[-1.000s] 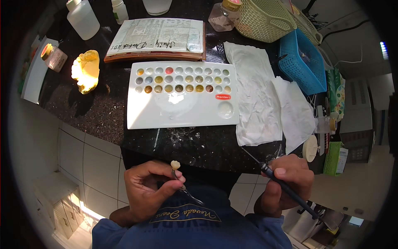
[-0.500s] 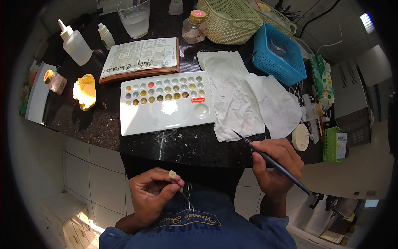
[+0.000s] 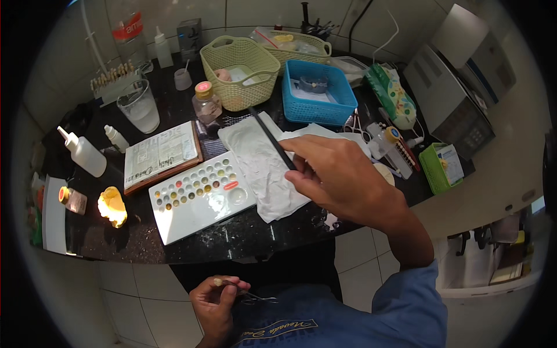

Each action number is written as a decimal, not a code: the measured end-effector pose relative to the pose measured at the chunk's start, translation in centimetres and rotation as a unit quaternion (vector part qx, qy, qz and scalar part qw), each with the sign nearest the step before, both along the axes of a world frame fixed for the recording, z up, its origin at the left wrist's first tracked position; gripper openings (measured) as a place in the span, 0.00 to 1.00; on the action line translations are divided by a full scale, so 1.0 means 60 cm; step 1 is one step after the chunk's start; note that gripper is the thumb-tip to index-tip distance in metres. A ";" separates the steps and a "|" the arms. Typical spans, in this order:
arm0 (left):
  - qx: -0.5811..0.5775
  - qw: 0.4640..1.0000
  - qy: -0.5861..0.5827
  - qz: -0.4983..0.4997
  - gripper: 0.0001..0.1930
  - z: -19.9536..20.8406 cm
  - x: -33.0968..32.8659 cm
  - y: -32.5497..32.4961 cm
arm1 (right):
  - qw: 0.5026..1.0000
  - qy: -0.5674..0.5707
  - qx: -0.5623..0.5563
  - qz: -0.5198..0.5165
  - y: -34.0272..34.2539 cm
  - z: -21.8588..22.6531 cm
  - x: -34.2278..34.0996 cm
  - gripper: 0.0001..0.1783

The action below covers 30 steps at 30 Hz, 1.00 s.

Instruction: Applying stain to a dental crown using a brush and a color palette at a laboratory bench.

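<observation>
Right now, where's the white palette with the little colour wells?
In the head view, the white palette lies left of centre on the dark counter, just in front of the book, with white paper towel to its right.

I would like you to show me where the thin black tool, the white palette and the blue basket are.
Thin black tool (image 3: 272,137), head view: middle of its visible shaft.
White palette (image 3: 195,216), head view: bare surface below the wells.
Blue basket (image 3: 319,113), head view: its front wall.

Yellow lettering (image 3: 284,329) on blue shirt (image 3: 354,325), red label (image 3: 231,185) on palette (image 3: 200,220), handwriting (image 3: 154,169) on book (image 3: 165,147)
</observation>
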<state>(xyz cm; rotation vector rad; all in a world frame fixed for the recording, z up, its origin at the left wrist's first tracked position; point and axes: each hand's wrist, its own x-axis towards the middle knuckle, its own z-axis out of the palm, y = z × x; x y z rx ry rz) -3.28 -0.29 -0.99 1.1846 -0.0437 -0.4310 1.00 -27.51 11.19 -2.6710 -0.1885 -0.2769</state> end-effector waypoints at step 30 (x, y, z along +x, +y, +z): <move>0.004 0.923 -0.063 -0.379 0.11 0.068 -0.012 -0.205 | 0.953 0.019 -0.010 -0.302 -0.396 -0.049 -0.118 0.08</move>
